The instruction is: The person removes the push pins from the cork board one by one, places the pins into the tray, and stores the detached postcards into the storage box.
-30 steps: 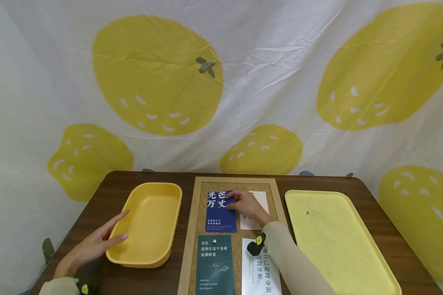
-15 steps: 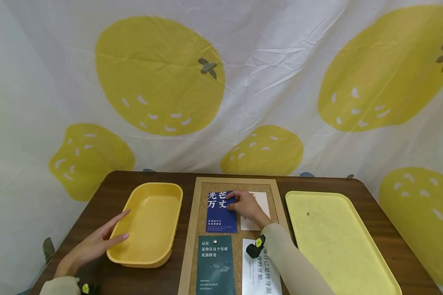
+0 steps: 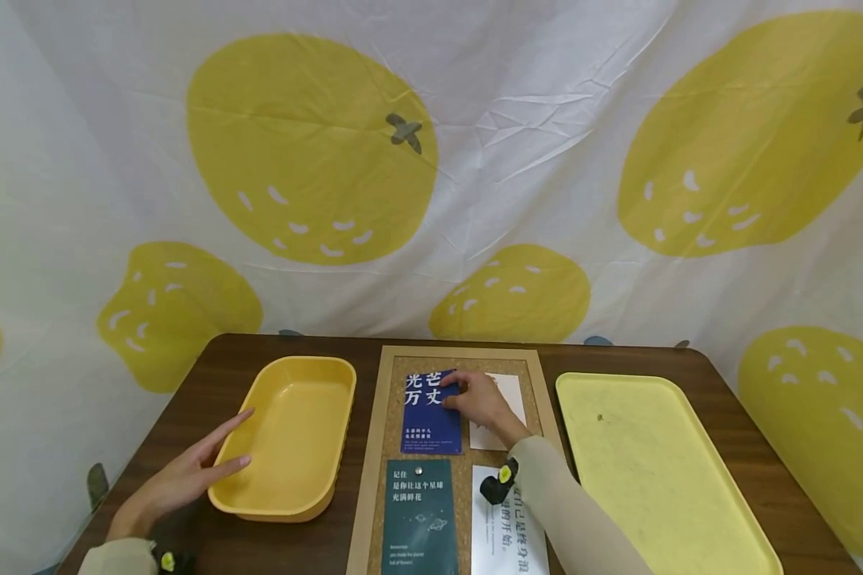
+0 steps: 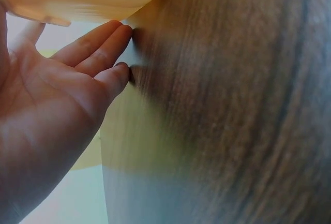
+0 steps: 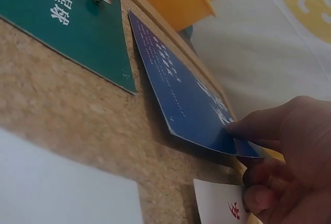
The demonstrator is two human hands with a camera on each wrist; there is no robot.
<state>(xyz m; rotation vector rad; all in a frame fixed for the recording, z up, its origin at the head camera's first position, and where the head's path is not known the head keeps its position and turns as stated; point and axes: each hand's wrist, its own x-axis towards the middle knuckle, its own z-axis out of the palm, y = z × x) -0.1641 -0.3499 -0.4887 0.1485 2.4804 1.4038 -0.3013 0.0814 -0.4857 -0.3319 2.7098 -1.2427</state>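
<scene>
My right hand (image 3: 478,399) is over a blue card (image 3: 431,431) with white characters, on the upper left of a corkboard (image 3: 467,511). Thumb and forefinger hold the card near its upper right in the head view. The right wrist view shows its near edge raised off the cork, with the rest of the fingers curled below; whatever sits between the fingertips is hidden. My left hand (image 3: 176,487) rests on the left rim of a yellow bin (image 3: 334,499), thumb and forefinger extended over it. The other fingers stretch out beneath the bin's side in the left wrist view.
A dark green card (image 3: 420,527) with a pin (image 3: 418,470) lies below the blue one. A white card (image 3: 507,387) is partly behind my right hand, another white card (image 3: 485,543) under its wrist. A pale yellow tray (image 3: 654,455) stands right of the board.
</scene>
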